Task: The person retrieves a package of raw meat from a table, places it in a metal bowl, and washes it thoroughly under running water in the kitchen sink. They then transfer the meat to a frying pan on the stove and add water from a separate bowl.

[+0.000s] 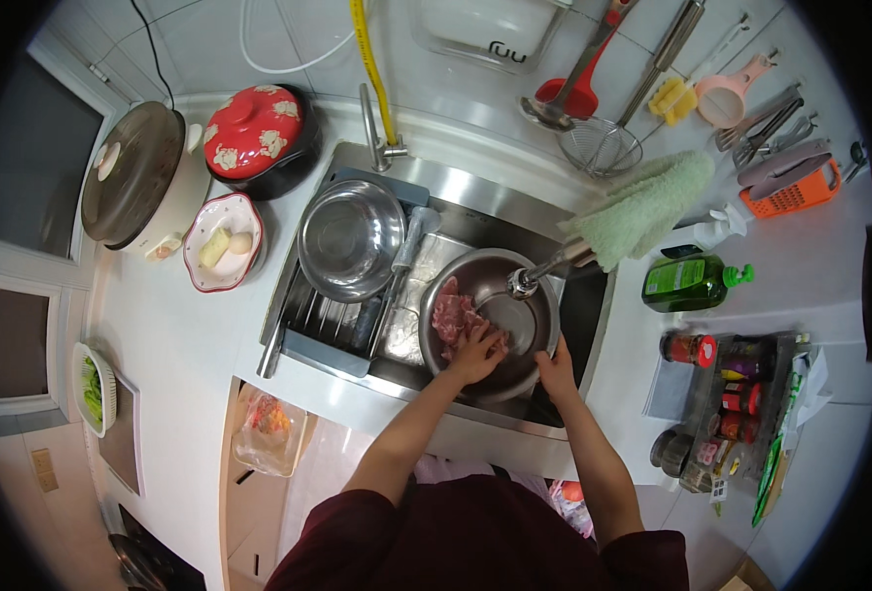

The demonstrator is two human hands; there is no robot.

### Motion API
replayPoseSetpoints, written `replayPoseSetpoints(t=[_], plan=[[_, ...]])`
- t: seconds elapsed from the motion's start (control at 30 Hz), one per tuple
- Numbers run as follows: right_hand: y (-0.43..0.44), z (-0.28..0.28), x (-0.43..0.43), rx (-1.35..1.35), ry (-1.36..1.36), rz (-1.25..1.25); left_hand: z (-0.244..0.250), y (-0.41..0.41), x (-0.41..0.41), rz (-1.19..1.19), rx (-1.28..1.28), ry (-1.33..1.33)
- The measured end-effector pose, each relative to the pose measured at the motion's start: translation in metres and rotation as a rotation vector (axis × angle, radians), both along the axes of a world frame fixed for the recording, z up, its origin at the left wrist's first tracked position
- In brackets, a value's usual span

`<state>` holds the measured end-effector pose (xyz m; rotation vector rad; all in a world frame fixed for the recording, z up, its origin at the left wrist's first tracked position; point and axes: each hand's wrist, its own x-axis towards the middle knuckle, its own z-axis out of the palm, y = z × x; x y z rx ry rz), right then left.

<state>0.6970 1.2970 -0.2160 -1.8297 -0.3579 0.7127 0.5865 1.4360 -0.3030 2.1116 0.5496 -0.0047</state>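
Note:
A metal basin (547, 325) sits tilted in the stainless steel sink (473, 177), below the faucet head (522, 284). Pieces of raw meat (451, 314) lie on its left side. My left hand (478, 356) rests on the lower part of the meat with its fingers spread; its fingertips are partly hidden against the meat. My right hand (556, 368) grips the basin's lower right rim, thumb on top. Left of the basin, a shiny metal bowl (352, 240) stands on a drying rack (332, 358) over the sink, next to a knife-like utensil with a pale handle (410, 240).
A red-lidded pot (253, 131), a bowl with an egg-like item (223, 279) and a large cooker (140, 177) stand left. A green towel (646, 203) hangs over the faucet arm. Right are a green soap bottle (683, 283) and several jars (739, 397).

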Motion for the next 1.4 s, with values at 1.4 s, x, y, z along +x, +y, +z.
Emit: replayPoseSetpoints(t=[1.4], plan=[[0.044,-0.011,0.301,-0.490,-0.736,0.195,-0.044,0.130,-0.004,0.698,0.251,0.197]])
